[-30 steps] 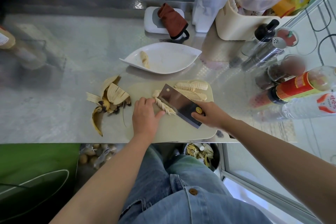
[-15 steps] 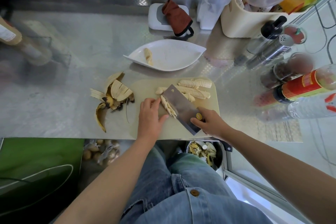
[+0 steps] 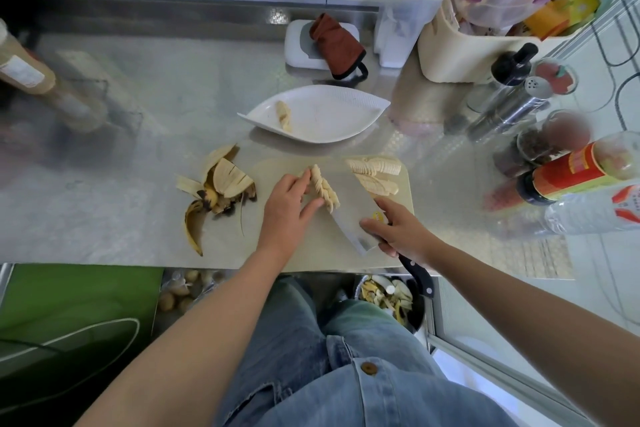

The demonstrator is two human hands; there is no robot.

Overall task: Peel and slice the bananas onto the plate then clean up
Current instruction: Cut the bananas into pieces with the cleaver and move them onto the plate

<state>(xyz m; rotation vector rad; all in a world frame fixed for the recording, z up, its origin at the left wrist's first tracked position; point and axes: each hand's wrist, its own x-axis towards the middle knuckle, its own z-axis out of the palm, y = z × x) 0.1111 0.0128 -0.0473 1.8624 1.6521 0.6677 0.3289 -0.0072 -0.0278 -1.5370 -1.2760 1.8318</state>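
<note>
While the person stands at the steel counter [image 3: 104, 184], their jeans [image 3: 329, 374] fill the near edge. Past one knee sits a bin [image 3: 388, 298] of scraps, half hidden under the counter's lip.

The right hand [image 3: 398, 232] is wrapped round the knife [image 3: 353, 222] where blade meets handle. Only the black end of the handle sticks out behind the wrist.

The left hand [image 3: 287, 208] has its fingers held together and nearly straight, pushing on the side of a row of slices [image 3: 323, 189]. Its thumb lies at the row's near end. The row leans on the wide blade, and I cannot tell how much of it sits on the metal.

All this is on the cutting board [image 3: 325, 256], whose near left corner is hidden under the left arm. More cut banana [image 3: 374, 170] lies at the board's far right corner. Loose peels [image 3: 218, 187] lie on the counter just left of the board.

Farther back is the white plate [image 3: 363, 107], with one banana piece [image 3: 284, 116] near its left end. The jars [image 3: 540, 146] on the right are blurred, and a bottle [image 3: 20, 69] at the far left is cut off by the edge.

Half a second ago the blade looked dark and stood steeper beside the row. Now it looks pale and lies flatter, and the left fingers are straighter.
</note>
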